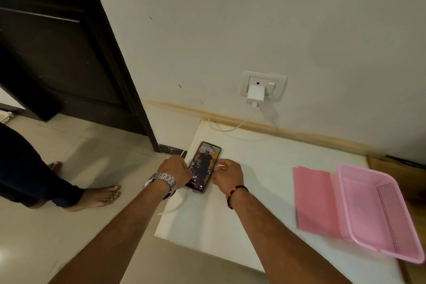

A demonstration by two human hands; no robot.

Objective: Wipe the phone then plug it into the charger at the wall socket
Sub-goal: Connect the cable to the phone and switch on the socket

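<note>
Head: both hands point(177, 169) flanking phone point(205, 163)

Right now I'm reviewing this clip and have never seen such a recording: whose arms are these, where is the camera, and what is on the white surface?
There is no machine here. One wide-angle camera sits on a person's head, looking down at their own bare hands. The left hand, with a metal watch, and the right hand, with a beaded band, touch the sides of a phone lying flat, screen lit, on a white board. A white cable meets the phone's near end; another stretch runs to the charger in the wall socket. A pink cloth and pink basket lie to the right. Another person's bare feet stand left.
</note>
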